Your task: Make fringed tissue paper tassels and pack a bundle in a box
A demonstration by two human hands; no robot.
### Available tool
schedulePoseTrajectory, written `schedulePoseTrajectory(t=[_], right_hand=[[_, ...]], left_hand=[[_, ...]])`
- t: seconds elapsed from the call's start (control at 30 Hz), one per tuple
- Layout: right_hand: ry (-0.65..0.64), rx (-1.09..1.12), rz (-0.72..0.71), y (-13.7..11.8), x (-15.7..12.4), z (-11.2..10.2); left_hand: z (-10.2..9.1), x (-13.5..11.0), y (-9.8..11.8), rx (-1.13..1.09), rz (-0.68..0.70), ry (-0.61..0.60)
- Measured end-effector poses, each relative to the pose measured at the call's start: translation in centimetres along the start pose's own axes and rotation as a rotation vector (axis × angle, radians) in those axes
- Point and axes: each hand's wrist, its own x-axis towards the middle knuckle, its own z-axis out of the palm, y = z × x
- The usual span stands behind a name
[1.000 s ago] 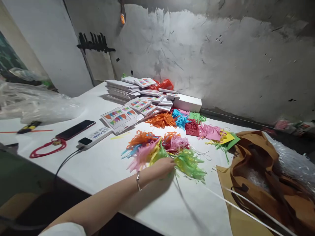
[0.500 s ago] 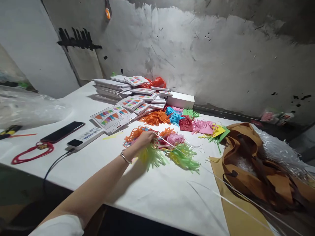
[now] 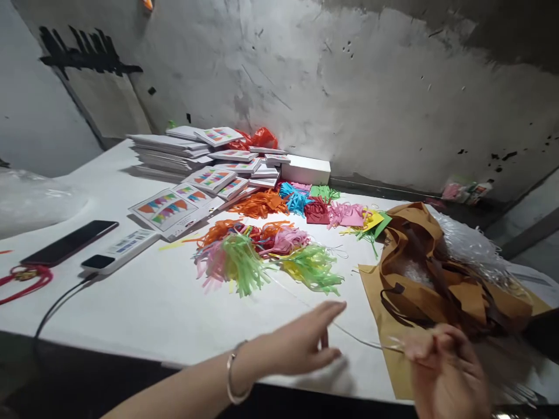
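A thin clear string (image 3: 362, 342) is being pinched by the blurred right hand (image 3: 441, 364) above the white surface (image 3: 144, 302); the left hand (image 3: 301, 343) is being held open beside it, near the coloured paper tassels (image 3: 262, 256).

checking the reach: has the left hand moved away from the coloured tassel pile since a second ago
Yes. The left hand has pulled back from the tassel pile toward the near table edge, now open and clear of it.

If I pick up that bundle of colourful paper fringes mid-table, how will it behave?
The paper fringes are probably floppy and very light: thin cut strips splay loosely in every direction. They seem strung on a thin string held near the right hand, so they may trail together.
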Motion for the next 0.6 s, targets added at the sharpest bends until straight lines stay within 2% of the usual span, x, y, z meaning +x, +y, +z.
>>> schedulePoseTrajectory(t=[0.07, 0.1, 0.17, 0.27, 0.4, 0.5, 0.6], right_hand=[[-0.078, 0.185, 0.087, 0.4, 0.2, 2.4], [-0.104, 0.274, 0.121, 0.2, 0.3, 3.3], [-0.13, 0.405, 0.171, -0.5, 0.6, 4.1], [-0.086, 0.439, 0.16, -1.8, 0.9, 3.3], [-0.033, 0.43, 0.166, -2.1, 1.0, 2.0], [-0.065, 0.437, 0.21, -1.5, 0.5, 2.5], [-0.108, 0.435, 0.235, -1.2, -0.1, 3.5]], left_hand=[[3.6, 0.7, 0.7, -0.131, -0.02, -0.07], [4.7, 1.1, 0.8, -0.178, -0.049, -0.084], [5.8, 1.4, 0.5, -0.239, -0.085, -0.126], [5.4, 1.1, -0.4, -0.237, -0.101, -0.122], [4.4, 0.4, -1.1, -0.2, -0.135, 0.048], [4.6, 1.1, 0.0, -0.28, -0.046, 0.136], [5.2, 2.7, 1.8, -0.356, 0.106, 0.054]])
